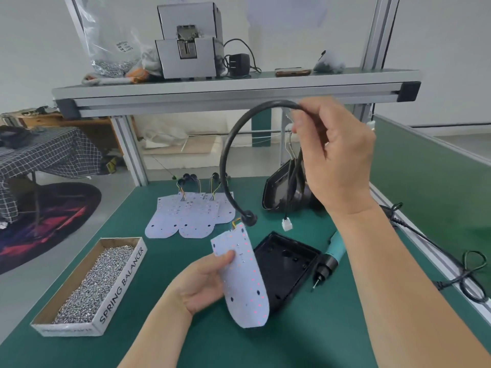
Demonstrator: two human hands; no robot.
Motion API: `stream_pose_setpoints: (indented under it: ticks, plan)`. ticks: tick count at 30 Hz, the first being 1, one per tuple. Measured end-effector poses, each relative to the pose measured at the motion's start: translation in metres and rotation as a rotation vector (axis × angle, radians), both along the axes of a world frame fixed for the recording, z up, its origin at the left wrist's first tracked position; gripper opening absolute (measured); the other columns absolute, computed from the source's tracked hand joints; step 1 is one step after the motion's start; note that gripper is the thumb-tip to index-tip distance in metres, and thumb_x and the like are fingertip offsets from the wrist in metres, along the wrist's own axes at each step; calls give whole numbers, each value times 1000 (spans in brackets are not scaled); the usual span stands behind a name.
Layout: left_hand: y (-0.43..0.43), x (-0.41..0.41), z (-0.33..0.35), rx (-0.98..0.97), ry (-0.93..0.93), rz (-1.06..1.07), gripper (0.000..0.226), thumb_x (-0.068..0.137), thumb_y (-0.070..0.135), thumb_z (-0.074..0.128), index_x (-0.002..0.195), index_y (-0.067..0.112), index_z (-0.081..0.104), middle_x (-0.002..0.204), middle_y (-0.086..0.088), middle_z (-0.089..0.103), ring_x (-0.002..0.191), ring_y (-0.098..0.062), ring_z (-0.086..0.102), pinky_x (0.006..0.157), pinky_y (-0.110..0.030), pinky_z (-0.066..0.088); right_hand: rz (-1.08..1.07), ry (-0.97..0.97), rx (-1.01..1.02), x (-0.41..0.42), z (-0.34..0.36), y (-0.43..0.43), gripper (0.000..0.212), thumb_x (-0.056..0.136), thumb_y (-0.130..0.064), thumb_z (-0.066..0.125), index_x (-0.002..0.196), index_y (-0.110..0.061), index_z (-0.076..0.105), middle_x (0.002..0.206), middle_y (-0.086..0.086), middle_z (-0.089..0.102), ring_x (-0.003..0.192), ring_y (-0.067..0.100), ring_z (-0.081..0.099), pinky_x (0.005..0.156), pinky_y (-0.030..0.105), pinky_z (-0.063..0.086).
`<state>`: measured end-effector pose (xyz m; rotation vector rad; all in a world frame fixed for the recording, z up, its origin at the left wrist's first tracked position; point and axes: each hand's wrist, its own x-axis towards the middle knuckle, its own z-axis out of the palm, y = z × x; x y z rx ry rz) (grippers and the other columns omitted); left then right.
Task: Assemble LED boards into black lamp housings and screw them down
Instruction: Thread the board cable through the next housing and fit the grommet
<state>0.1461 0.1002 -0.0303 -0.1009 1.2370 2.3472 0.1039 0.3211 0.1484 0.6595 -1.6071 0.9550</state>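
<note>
In the lower middle of the frame I see the left hand [204, 282] with its palm turned up. Its thumb lies on the white face of the LED board [244, 285] and the other fingers are behind it, so the board is pinched and stands almost upright, the round end down. The board is just left of the open black housing [288, 264], which lies flat on the green table [159, 328].

The right hand [337, 158] is raised at the right centre, the back of it toward me, the forearm coming from the lower right corner. Its fingers are curled around a thick black cable [225, 155]. The cable bends in a wide arc to the left and down, and ends in a round collar just above the board's top edge.

A second housing [276, 187] stands behind this hand. An electric screwdriver [332, 257] lies right of the flat housing. More boards [186, 216] lie further back, and a box of screws [93, 282] is at lower left.
</note>
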Motion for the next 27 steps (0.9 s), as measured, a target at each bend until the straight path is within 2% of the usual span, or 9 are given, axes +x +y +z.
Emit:
stream_pose_setpoints:
  ticks: [3, 6, 10, 15, 18, 21, 27]
  plan:
    - [17, -7, 9, -108, 22, -95, 32, 86, 20, 69, 113, 4, 75, 116, -16, 71, 104, -29, 71, 88, -41, 57, 5, -64, -5, 0, -5, 5, 16, 100, -9, 60, 97, 3, 70, 80, 9, 70, 70, 29, 65, 68, 40, 53]
    - [29, -16, 12, -172, 30, -144, 30, 87, 17, 68, 112, 3, 76, 120, -16, 71, 106, -27, 71, 89, -37, 57, 17, -90, -55, 3, -3, 10, 16, 100, -12, 60, 96, 0, 70, 76, 7, 69, 66, 24, 63, 64, 33, 51]
    - [30, -20, 2, -150, 26, -110, 29, 83, 18, 72, 108, 3, 77, 118, -17, 72, 105, -27, 72, 85, -37, 58, -11, -81, -68, 8, 5, 15, 17, 101, -15, 60, 95, -3, 70, 72, 7, 68, 61, 24, 57, 60, 29, 46]
    - [27, -20, -8, -78, 29, -23, 56, 65, 22, 93, 115, 3, 75, 121, -17, 71, 106, -30, 71, 85, -42, 58, -20, -44, -119, 13, 13, 20, 16, 101, -13, 60, 96, -2, 70, 72, 6, 67, 60, 20, 54, 61, 25, 45]
    - [26, -19, -8, -77, 53, -28, 61, 62, 25, 96, 115, 5, 75, 119, -15, 72, 106, -29, 71, 85, -41, 58, -5, -30, -130, 16, 15, 20, 15, 101, -12, 59, 97, -1, 70, 72, 4, 66, 61, 19, 56, 61, 24, 45]
    - [26, -19, -5, -78, 63, -17, 57, 65, 24, 94, 115, 5, 75, 119, -15, 72, 106, -29, 71, 87, -41, 58, 14, -2, -156, 17, 16, 18, 15, 102, -12, 59, 99, -2, 70, 74, -2, 65, 63, 12, 59, 64, 17, 44]
    - [25, -13, -4, -42, 34, 38, 30, 79, 15, 80, 107, 3, 78, 112, -16, 74, 97, -28, 74, 80, -40, 60, 2, -38, -206, 9, 5, 22, 15, 102, -9, 58, 99, 1, 68, 74, 1, 66, 62, 2, 52, 63, 18, 43]
